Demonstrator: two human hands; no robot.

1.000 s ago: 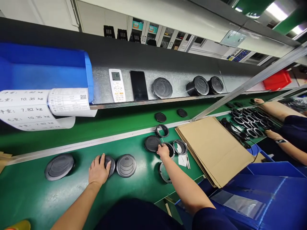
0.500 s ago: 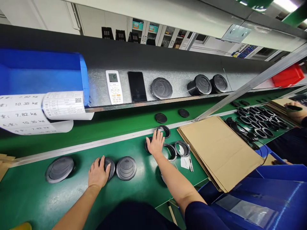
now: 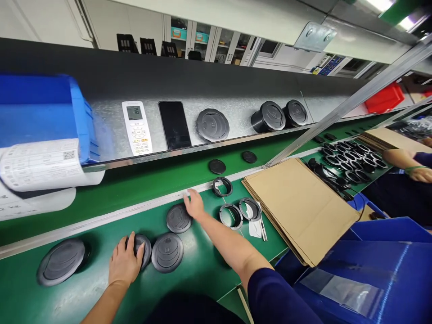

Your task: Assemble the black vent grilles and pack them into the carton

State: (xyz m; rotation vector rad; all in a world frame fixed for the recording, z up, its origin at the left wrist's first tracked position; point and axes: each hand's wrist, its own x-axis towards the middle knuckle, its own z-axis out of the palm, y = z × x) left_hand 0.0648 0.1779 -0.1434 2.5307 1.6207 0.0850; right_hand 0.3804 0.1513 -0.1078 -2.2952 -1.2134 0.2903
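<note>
A round black plastic cover (image 3: 141, 251) lies on the green surface (image 3: 50, 306) of a workbench, mostly hidden beneath the person's left hand (image 3: 124, 264). The fingers (image 3: 133, 256) curve over it, though whether they grip it or only rest on it cannot be told. The long surface appears to keep the parts in one line within arm's reach. On the right stand a large blue plastic crate (image 3: 381, 279) and a stack of flat cardboard sheets (image 3: 300, 211). Beyond them, rows of black rings (image 3: 351, 159) lie near a co-worker's hand (image 3: 420, 174). Along the back, a metal shelf (image 3: 104, 130) carries a blue bin (image 3: 43, 108), probably placed there to leave the work area free, and a paper label roll (image 3: 43, 164) hangs over its edge. Two more covers (image 3: 167, 252) (image 3: 60, 262) sit either side of the left hand. The right hand (image 3: 195, 203) is open and empty, its fingers (image 3: 189, 195) spread just past a further cover (image 3: 178, 218). Three thinner black rings (image 3: 231, 216) lie nearby, with two small black discs (image 3: 217, 166) farther back. A white remote control (image 3: 137, 128) rests on the shelf.
</note>
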